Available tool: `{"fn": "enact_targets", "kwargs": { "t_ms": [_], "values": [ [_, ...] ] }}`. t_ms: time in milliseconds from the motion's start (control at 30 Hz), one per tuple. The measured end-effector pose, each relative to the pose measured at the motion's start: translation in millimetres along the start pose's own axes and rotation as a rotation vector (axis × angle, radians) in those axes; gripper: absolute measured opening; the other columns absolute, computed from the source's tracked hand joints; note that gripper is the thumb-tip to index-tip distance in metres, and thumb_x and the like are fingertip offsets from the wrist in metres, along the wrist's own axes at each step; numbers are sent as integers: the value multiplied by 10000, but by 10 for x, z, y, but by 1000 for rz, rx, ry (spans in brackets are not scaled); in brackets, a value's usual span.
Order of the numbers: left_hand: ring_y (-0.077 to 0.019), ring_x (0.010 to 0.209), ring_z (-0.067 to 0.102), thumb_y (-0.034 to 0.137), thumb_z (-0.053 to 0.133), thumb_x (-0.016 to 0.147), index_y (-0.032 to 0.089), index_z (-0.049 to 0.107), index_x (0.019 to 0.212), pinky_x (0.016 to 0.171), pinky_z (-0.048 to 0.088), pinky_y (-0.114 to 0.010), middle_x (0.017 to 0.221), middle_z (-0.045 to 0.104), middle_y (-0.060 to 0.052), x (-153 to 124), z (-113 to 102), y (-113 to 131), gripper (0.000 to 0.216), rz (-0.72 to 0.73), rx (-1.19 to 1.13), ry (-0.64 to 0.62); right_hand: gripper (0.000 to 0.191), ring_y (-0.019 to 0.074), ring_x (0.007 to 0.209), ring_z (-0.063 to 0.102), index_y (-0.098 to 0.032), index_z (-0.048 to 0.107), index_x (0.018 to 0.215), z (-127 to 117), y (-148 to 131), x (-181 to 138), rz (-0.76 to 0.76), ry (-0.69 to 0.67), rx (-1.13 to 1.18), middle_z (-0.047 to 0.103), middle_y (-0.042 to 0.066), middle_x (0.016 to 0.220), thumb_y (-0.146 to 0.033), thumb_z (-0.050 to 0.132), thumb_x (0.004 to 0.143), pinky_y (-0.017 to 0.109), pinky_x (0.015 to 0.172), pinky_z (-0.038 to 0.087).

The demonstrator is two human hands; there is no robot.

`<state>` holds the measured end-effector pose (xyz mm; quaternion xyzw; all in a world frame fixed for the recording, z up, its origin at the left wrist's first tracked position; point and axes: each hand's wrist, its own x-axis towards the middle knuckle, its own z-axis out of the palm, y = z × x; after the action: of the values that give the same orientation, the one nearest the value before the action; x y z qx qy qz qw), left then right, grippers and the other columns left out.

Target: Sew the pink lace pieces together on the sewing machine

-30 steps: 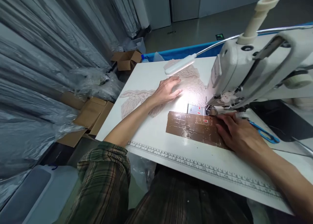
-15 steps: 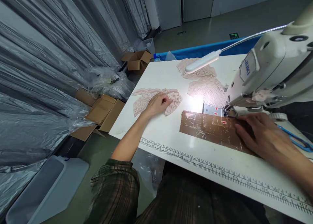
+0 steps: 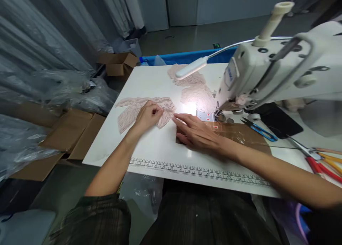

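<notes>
The left hand lies over the right half of the pink lace on the white table, thumb and forefinger pressed together — pinching, it seems, a bit of it, though the fold is too small to be sure. The right hand reaches in flat from the other side, fingers straight and slightly spread, its tips at the lace's right edge; whether they touch it I cannot tell. Beneath that hand is the brown sheet, which runs right, in front of the sewing machine. More lace lies behind, left of the needle — brightly lit below the lamp. Blue snips rest to the right, near a black pad, and a printed ruler follows the table's near edge.
</notes>
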<state>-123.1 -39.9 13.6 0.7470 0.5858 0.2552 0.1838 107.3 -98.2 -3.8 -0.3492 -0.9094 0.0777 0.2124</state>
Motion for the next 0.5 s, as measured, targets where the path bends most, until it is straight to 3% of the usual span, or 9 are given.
{"fn": "enact_targets", "kwargs": {
  "t_ms": [100, 167, 233, 300, 333, 433, 500],
  "values": [
    [-211, 902, 608, 370, 549, 878, 216, 588, 735, 862, 514, -373, 979, 631, -62, 46, 45, -67, 214, 40, 9, 14, 558, 321, 1485, 335, -94, 454, 1497, 158, -5, 345, 40, -63, -20, 399, 181, 1605, -356, 433, 1005, 516, 1169, 331],
    [-233, 982, 613, 462, 526, 885, 225, 557, 751, 932, 509, -415, 976, 645, -70, 112, 54, -146, 274, 19, -21, 127, 553, 327, 1491, 326, -94, 457, 1499, 233, 4, 434, 78, -103, -21, 413, 172, 1600, -367, 408, 1021, 527, 1183, 288],
    [-247, 999, 613, 637, 476, 880, 238, 549, 782, 929, 513, -461, 916, 657, -52, 206, -13, -262, 417, -102, -164, 297, 553, 326, 1487, 334, -90, 459, 1499, 272, 10, 437, 90, -121, -20, 413, 171, 1600, -376, 390, 1032, 521, 1185, 273],
    [-254, 992, 616, 828, 368, 826, 270, 582, 839, 855, 529, -481, 859, 672, -12, 304, -191, -414, 598, -237, -383, 397, 558, 320, 1489, 332, -93, 455, 1505, 280, 15, 409, 90, -121, -21, 403, 165, 1608, -385, 384, 1035, 505, 1187, 272],
    [-261, 1034, 616, 888, 328, 787, 302, 612, 897, 843, 529, -487, 868, 692, 15, 341, -320, -498, 661, -245, -478, 363, 560, 318, 1489, 332, -96, 452, 1509, 278, 19, 395, 91, -118, -20, 404, 160, 1609, -388, 382, 1035, 500, 1186, 275],
    [-297, 1109, 609, 963, 290, 589, 382, 655, 1002, 844, 510, -522, 876, 739, 46, 347, -775, -733, 801, -216, -485, 344, 562, 317, 1480, 348, -106, 450, 1513, 268, 28, 381, 85, -106, -13, 417, 154, 1602, -397, 379, 1036, 500, 1182, 285],
    [-329, 1144, 603, 954, 268, 496, 365, 651, 1057, 860, 497, -547, 940, 758, 30, 246, -1052, -836, 899, -207, -449, 385, 563, 318, 1472, 360, -107, 451, 1512, 267, 32, 387, 80, -98, -5, 425, 158, 1596, -401, 388, 1036, 507, 1179, 286]
  ]
}}
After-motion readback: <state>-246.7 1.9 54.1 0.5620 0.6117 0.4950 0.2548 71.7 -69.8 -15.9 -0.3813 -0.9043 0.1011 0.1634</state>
